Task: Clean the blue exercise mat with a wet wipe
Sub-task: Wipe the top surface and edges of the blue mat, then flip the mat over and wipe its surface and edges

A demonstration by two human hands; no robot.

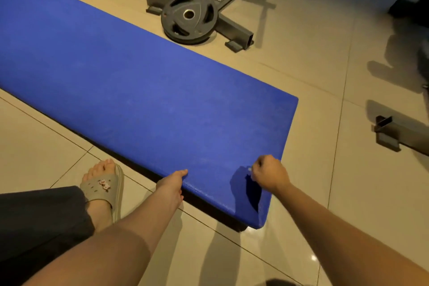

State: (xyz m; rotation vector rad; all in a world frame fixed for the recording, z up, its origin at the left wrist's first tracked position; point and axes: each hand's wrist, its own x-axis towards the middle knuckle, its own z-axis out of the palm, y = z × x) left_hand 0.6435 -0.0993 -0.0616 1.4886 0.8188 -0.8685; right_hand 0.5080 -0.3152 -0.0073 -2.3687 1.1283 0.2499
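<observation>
My left hand (173, 184) grips the near edge of the blue mat (139, 76) on the floor (308, 72), while my right hand (269, 175) curls round what looks like a wipe (250, 169) by its corner, so most of the wiping seems left.

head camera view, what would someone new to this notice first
The blue exercise mat dominates, lying diagonally across the tiled floor from upper left to lower right. At its near end the left hand grips the long edge while the right hand rests curled on top, pinching what looks like a pale wet wipe. Beyond the mat, a black weight plate leans on a grey rack foot.
</observation>
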